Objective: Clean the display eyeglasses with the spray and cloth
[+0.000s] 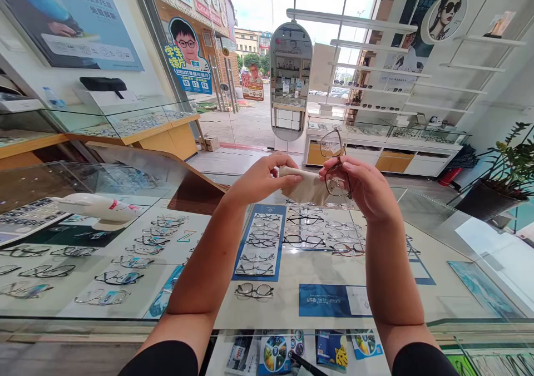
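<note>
My left hand (267, 178) pinches a beige cloth (308, 189) between thumb and fingers. The cloth hangs down and stretches across toward my right hand (362, 182). That hand grips a pair of eyeglasses (331, 144) near the middle of the frame, with one lens above the fingers and the other below. The lower lens is close to the cloth's right end; I cannot tell whether they touch. Both hands are above the glass display counter (287, 287), where rows of eyeglasses (304, 218) lie beneath.
A white rocket-shaped model (100, 206) is on the counter at left. An oval mirror (291, 81) stands beyond the counter. A potted plant (507, 167) is at right. Glass cabinets (137, 123) line the left side, and a black pen-like object (306, 363) lies near the front.
</note>
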`<state>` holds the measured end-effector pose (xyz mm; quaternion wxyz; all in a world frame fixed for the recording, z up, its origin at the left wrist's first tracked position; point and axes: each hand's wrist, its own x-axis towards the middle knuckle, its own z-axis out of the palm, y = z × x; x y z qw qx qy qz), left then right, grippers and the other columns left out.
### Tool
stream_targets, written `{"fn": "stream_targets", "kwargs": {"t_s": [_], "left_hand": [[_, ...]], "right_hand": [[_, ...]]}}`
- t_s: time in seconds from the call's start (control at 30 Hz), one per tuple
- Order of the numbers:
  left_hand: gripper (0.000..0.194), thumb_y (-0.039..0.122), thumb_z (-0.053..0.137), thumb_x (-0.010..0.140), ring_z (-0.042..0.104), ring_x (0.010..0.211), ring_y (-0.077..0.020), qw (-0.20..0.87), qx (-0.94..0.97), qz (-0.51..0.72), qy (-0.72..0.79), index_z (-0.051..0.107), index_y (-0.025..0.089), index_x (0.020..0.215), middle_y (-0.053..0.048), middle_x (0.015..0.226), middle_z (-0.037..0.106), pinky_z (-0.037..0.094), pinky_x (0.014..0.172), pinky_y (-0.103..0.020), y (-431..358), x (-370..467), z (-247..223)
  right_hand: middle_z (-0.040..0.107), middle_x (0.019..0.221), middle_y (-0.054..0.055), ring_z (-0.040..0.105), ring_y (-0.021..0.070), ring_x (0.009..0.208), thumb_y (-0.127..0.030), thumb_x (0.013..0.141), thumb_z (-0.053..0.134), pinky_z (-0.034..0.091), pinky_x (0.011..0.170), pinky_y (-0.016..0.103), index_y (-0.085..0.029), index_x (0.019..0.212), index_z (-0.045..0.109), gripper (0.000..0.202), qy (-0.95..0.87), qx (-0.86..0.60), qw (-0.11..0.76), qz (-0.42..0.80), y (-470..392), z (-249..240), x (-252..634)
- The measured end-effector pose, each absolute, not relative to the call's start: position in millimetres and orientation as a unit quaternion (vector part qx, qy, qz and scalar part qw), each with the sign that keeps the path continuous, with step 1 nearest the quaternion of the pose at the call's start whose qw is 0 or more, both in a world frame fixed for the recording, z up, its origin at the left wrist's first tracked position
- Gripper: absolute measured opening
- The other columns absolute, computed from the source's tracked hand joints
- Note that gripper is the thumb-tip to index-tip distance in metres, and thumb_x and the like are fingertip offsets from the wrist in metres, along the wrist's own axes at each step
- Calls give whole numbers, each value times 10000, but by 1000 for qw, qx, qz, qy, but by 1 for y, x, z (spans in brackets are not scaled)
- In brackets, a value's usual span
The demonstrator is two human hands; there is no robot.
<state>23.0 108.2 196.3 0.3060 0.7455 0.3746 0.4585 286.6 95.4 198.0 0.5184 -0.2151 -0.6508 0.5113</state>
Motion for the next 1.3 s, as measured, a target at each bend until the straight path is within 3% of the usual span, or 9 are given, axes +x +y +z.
{"fn": "stream_targets", "kwargs": {"t_s": [0.13,0.3,0.5,0.73,1.07,1.3], "left_hand": [[350,515,886,839,658,876,-193,410,728,456,308,719,207,846,-122,1096,773,502,702,-287,110,26,197],[430,489,950,791,490,579,-112,472,681,456,325,613,236,878,20,681,603,367,529,-228,112,27,191],[504,447,1002,666,591,657,-132,411,592,567,399,609,224,888,17,750,651,467,558,-219,125,33,185],[389,440,862,765,393,521,-92,368,533,635,421,530,241,798,71,608,489,307,460,-217,125,53,182],[368,498,767,902,441,573,-105,367,554,654,363,502,250,838,50,669,517,365,530,-243,119,60,175],[368,517,747,958,303,511,-101,347,575,636,379,493,261,882,73,606,400,207,494,-266,114,62,175]], "right_hand": [[829,1084,88,779,254,1055,-434,1004,674,633,881,405,-244,1075,844,265,-658,-224,516,501,101,196,288],[835,1119,94,780,249,1057,-469,1001,678,618,834,392,-250,1086,833,281,-637,-237,525,512,109,193,288],[843,1061,62,769,238,1106,-381,992,679,535,1171,464,-257,1020,862,223,-622,-245,577,470,114,190,285],[856,1109,59,762,237,1082,-403,1013,696,532,1164,462,-268,1017,874,224,-671,-229,505,493,109,182,264],[852,1010,44,733,235,1080,-452,997,682,509,1119,425,-247,948,869,281,-707,-264,492,434,109,178,249],[837,964,29,721,238,1044,-425,997,661,495,1078,412,-253,898,861,282,-726,-265,474,422,111,175,245]]}}
